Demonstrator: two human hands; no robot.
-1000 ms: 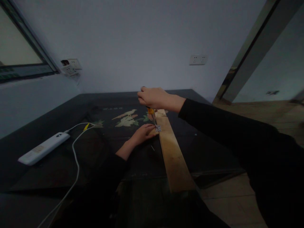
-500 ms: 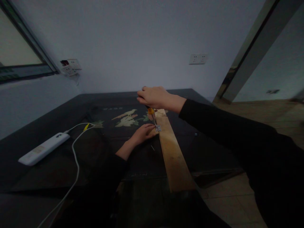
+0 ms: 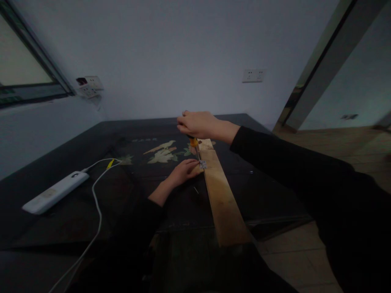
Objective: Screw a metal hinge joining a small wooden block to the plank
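Note:
My right hand [image 3: 197, 124] is wrapped around the grip of a screwdriver [image 3: 194, 142] with a yellow and black handle. Its shaft slants down to a small silver hinge [image 3: 203, 164] lying on a long wooden board [image 3: 224, 195]. At the hinge's left edge, my left hand [image 3: 185, 171] pinches with thumb and fingertips, steadying it against the board's side. Whether a screw sits under the tip is too small to tell. A thin metal pin or screw [image 3: 196, 190] lies on the dark table below my left hand.
The dark table [image 3: 116, 134] has a bird and flower inlay [image 3: 161, 154]. On its left lies a white power strip [image 3: 56, 191] with a white cable [image 3: 98, 211]. A small shiny object [image 3: 251, 172] is right of the board. The board's near end overhangs the table's front edge.
Hardly anything differs. The view has shifted very slightly, while both hands, the screwdriver and the hinge keep about the same places.

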